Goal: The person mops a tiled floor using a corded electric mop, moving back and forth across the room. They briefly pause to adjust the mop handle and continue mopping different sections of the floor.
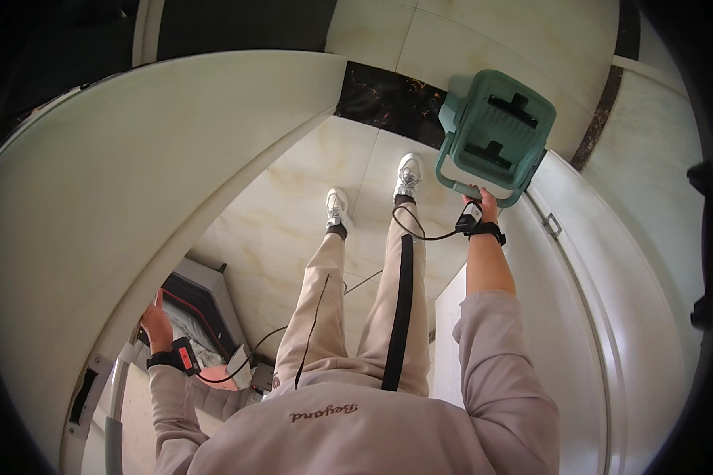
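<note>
Fingers wrapped round its looped green handle [456, 187], our right hand [486, 204] holds the boxy green plastic bucket [505, 131] near the dark marbled threshold [387, 99], lifted, we judge, not set down. How our left hand's [158, 326] fingers sit, we cannot tell.

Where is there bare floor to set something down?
Pale tile lies bare between the left shoe and the white door, and also beyond the dark threshold. It is crowded at right, where the right hand grips the green bucket near the white frame, and at lower left, where a grey object shows beside the left hand.
</note>
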Demonstrator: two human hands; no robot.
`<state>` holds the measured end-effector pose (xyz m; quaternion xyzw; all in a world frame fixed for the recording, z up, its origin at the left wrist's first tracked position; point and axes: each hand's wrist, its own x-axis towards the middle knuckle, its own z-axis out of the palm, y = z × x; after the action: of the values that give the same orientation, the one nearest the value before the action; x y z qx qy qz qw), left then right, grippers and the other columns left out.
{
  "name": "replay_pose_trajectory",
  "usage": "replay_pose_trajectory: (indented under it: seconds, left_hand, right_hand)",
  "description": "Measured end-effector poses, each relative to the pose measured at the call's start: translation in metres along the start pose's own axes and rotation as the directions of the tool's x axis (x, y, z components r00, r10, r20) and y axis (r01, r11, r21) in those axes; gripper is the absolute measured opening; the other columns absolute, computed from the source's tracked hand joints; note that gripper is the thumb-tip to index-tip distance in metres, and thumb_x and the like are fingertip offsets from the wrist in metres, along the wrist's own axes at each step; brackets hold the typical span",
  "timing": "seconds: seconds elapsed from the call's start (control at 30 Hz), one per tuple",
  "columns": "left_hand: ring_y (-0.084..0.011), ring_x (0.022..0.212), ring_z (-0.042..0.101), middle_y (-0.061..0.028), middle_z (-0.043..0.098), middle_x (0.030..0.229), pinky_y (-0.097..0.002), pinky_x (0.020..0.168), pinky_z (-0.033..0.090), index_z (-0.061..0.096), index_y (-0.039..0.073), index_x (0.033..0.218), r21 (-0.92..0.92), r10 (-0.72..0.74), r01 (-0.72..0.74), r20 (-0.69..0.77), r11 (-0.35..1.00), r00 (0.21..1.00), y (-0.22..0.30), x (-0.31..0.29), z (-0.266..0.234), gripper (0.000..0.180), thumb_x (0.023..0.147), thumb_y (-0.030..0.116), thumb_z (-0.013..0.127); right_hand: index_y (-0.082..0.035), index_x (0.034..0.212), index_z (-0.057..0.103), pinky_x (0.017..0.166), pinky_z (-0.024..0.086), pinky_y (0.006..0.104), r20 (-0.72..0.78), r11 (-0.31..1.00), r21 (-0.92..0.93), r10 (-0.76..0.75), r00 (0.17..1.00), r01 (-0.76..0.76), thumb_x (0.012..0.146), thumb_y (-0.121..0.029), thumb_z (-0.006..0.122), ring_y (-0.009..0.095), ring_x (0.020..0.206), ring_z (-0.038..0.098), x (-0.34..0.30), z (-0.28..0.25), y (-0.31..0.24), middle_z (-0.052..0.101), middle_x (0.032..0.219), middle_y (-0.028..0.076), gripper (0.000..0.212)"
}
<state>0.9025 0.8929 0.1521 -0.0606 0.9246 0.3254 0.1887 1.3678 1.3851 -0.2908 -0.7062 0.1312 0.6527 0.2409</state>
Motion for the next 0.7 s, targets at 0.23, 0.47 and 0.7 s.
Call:
replay_pose_trajectory:
  seconds: [0.23, 0.47, 0.7]
  left_hand:
    - [-0.0169, 0.122, 0.038, -0.0038, 0.043, 0.128, -0.0377, 0.100, 0.037, 0.043, 0.009, 0.126, -0.090, -0.113, 0.106, -0.077, 0.990, 0.991, 0.003, 0.001, 0.007, 0.035, 0.095, 0.026, 0.040]
    - [-0.0166, 0.115, 0.044, -0.0081, 0.047, 0.122, -0.0356, 0.099, 0.039, 0.045, 0.005, 0.123, -0.155, -0.111, 0.093, -0.114, 0.984, 0.987, 0.014, -0.007, 0.022, 0.033, 0.095, 0.022, 0.042]
    - [-0.0114, 0.100, 0.052, -0.0018, 0.054, 0.104, -0.0370, 0.093, 0.045, 0.057, 0.006, 0.101, -0.184, -0.096, 0.061, -0.188, 0.981, 0.977, 0.022, -0.013, 0.032, 0.015, 0.090, 0.015, 0.051]
  right_hand:
    - [-0.005, 0.121, 0.043, 0.098, 0.036, 0.0520, 0.140, 0.989, 0.133, -0.086, 0.986, 0.067, 0.085, 0.003, 0.048, 0.030, 0.117, 0.041, 0.020, 0.018, 0.015, 0.045, 0.126, 0.013, 0.038]
    - [-0.010, 0.120, 0.047, 0.098, 0.036, 0.0533, 0.262, 0.974, 0.221, -0.101, 0.960, 0.042, 0.074, 0.017, 0.053, 0.030, 0.117, 0.043, 0.029, 0.027, 0.012, 0.045, 0.129, 0.011, 0.054]
    - [-0.003, 0.111, 0.053, 0.087, 0.048, 0.0483, 0.222, 0.992, 0.060, -0.119, 0.968, 0.109, 0.074, 0.012, 0.056, 0.031, 0.102, 0.054, 0.042, 0.036, 0.008, 0.056, 0.114, 0.013, 0.040]
